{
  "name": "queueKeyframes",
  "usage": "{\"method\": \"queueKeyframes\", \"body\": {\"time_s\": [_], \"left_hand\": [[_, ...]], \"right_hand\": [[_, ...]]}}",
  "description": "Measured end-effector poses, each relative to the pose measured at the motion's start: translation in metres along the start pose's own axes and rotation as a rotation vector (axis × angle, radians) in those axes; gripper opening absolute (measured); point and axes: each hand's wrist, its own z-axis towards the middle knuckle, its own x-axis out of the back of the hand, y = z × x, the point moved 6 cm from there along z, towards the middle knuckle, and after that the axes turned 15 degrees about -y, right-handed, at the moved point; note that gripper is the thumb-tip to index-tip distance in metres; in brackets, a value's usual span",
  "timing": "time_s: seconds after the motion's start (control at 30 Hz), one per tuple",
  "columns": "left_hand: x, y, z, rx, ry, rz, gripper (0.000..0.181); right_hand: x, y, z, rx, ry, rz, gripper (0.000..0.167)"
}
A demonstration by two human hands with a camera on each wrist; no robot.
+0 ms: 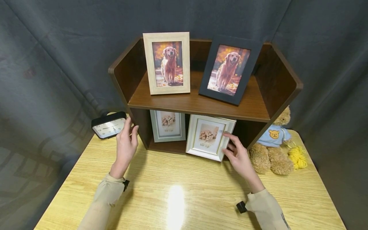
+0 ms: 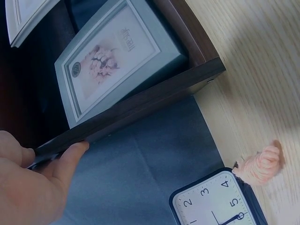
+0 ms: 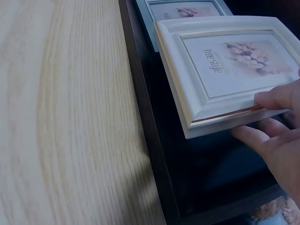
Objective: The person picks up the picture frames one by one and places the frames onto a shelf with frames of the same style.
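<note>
With my right hand [image 1: 238,156] I grip the right edge of a white picture frame [image 1: 189,145] with gold trim, in the lower opening of a brown wooden shelf [image 1: 184,103]. My thumb lies on its front and my fingers are at its side and back in the right wrist view. The frame is tilted. My left hand [image 1: 126,143] holds the front edge of the shelf's left side panel [image 2: 117,112], digits on both sides of it. A grey-green picture frame [image 1: 168,139] leans in the lower left of the shelf.
On the shelf's top board stand a cream frame [image 1: 187,64] and a black frame [image 1: 250,76] with dog pictures. A black-rimmed clock [image 1: 107,126] is at the left, with a pink bundle [image 2: 260,166] beside it. A teddy bear [image 1: 273,137] and yellow yarn [image 1: 298,157] sit right.
</note>
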Motion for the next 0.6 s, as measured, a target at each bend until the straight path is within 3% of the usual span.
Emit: {"method": "queueKeyframes", "body": {"time_s": [0.2,0.6], "left_hand": [[0.0,-0.001,0.0,0.002,0.004,0.002,0.043],[0.0,-0.001,-0.001,0.001,0.016,0.0,0.042]], "right_hand": [[0.003,0.003,0.006,0.002,0.032,-0.048,0.066],[0.009,0.013,0.023,-0.085,0.06,-0.096,0.068]]}}
